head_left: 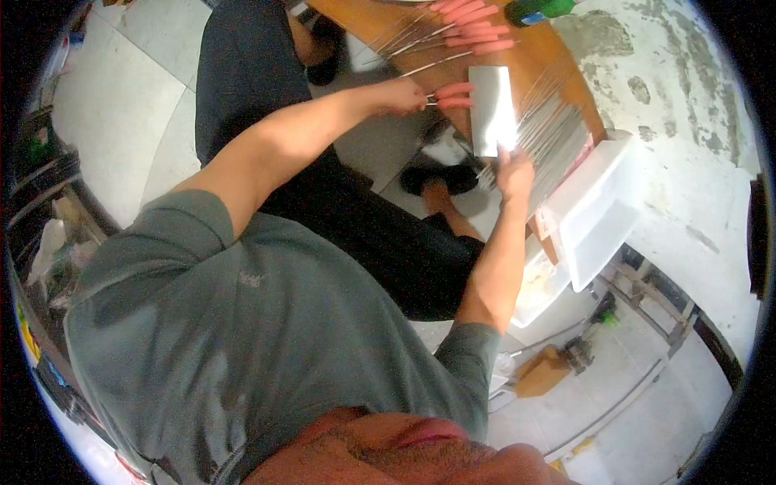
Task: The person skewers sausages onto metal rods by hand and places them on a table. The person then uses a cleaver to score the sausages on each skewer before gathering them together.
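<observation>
My left hand point(404, 95) is closed round thin metal skewers, with two pink sausages point(454, 95) on them pointing toward the right. Beside the sausages stands the broad, shiny blade of a cleaver point(490, 109). My right hand point(515, 174) is wrapped round its handle, just below the blade. At the far end of the wooden table point(364, 16) lies a heap of skewered pink sausages point(473, 28), their bare metal ends toward the left. A pile of bare metal skewers point(554, 133) spreads close to my right hand.
A green bottle point(540, 8) lies at the far edge. White plastic bins point(602, 210) stand to the right of my forearm, against a stained pale wall surface point(687, 162). My dark-trousered legs point(267, 105) and sandalled feet point(440, 179) are beneath the table edge.
</observation>
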`<action>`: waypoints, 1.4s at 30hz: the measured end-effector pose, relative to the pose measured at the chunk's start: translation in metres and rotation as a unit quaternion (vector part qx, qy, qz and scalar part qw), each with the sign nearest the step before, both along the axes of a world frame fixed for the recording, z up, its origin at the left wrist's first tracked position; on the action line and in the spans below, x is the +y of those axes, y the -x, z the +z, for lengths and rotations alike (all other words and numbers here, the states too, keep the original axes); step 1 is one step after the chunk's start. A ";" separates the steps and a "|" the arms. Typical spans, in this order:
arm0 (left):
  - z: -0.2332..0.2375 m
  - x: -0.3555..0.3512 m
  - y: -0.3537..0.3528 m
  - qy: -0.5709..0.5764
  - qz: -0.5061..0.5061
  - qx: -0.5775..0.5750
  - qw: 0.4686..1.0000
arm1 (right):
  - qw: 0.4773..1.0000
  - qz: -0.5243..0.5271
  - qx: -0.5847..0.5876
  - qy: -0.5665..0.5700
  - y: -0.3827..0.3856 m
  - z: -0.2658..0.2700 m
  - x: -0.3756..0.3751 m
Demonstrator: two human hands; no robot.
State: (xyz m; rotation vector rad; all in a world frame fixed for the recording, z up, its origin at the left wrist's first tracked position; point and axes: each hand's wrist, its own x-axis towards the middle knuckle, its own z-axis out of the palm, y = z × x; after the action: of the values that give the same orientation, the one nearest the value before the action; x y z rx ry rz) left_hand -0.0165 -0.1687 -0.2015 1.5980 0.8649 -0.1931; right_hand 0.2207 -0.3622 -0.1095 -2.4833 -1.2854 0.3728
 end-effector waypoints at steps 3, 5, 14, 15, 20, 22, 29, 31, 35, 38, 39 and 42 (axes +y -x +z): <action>-0.003 -0.001 -0.001 0.019 0.008 -0.009 1.000 | 0.999 -0.021 0.037 0.009 -0.004 0.007 -0.005; 0.000 -0.005 0.004 0.052 0.027 -0.018 0.998 | 0.998 -0.045 0.043 -0.012 -0.008 0.004 -0.005; 0.001 -0.007 0.007 0.089 0.078 -0.045 0.992 | 1.000 -0.025 -0.008 0.013 -0.024 -0.012 0.001; 0.000 -0.008 0.007 0.090 0.086 -0.054 0.991 | 0.999 -0.025 -0.001 0.023 -0.025 -0.012 -0.004; 0.001 0.000 0.006 0.048 0.024 -0.006 0.999 | 0.996 -0.067 0.064 -0.003 -0.030 -0.012 -0.015; 0.000 -0.001 0.007 0.055 0.018 -0.010 0.998 | 0.989 -0.106 0.098 -0.025 -0.031 -0.010 -0.014; 0.003 -0.003 0.006 0.036 0.016 -0.023 0.999 | 0.982 -0.171 0.060 -0.046 -0.032 0.019 -0.017; 0.012 -0.003 0.005 0.011 0.005 -0.013 1.000 | 0.984 -0.165 0.031 -0.056 -0.030 0.028 -0.014; -0.014 0.005 -0.018 -0.123 -0.017 -0.098 0.987 | 0.972 -0.182 0.084 -0.124 -0.036 0.047 -0.016; 0.053 0.009 -0.042 -0.144 0.007 -0.044 0.989 | 0.956 -0.191 0.125 -0.183 -0.033 0.072 -0.019; 0.049 0.011 -0.053 -0.191 0.010 -0.053 0.980 | 0.948 -0.201 0.143 -0.202 -0.029 0.082 -0.019; -0.012 0.036 -0.091 -0.348 -0.024 -0.080 0.934 | 0.926 -0.222 0.184 -0.246 -0.023 0.098 -0.017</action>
State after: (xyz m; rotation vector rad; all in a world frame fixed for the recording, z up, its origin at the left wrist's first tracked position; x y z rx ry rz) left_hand 0.0744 -0.1327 -0.2139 2.2578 0.8096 0.2391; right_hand 0.2436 -0.3794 -0.0120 -2.0577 -0.5540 0.3299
